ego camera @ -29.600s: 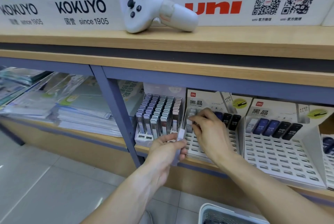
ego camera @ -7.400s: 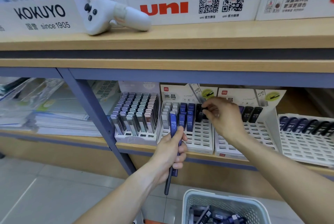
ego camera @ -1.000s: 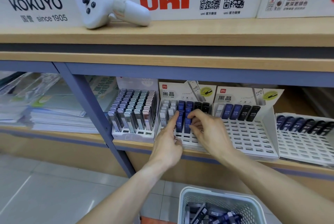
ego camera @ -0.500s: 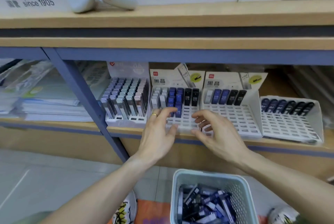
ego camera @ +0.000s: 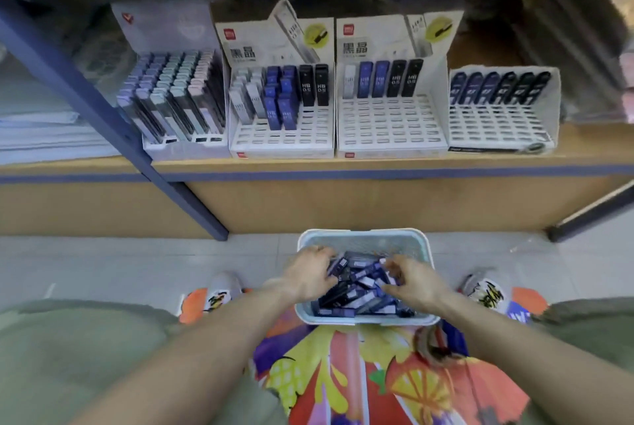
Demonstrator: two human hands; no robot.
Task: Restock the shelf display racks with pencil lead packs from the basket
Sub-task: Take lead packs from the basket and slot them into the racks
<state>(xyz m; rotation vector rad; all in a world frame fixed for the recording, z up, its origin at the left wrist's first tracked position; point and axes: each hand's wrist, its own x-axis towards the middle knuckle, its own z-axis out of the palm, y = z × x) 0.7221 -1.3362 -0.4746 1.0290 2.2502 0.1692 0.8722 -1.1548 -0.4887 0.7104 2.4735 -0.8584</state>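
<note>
Packs of pencil lead point(ego camera: 356, 282) are heaped loose in the basket point(ego camera: 363, 241) on the floor below the shelf point(ego camera: 377, 164). Both hands are lowered into the heap: the left hand point(ego camera: 308, 275) is curled over packs at the left side, the right hand point(ego camera: 413, 282) is bent over the right side; whether any pack is actually pinched cannot be told. Several packs of one colour are best gathered and squared together, so that the empty slots of the second rack point(ego camera: 284, 136) can be filled column by column
</note>
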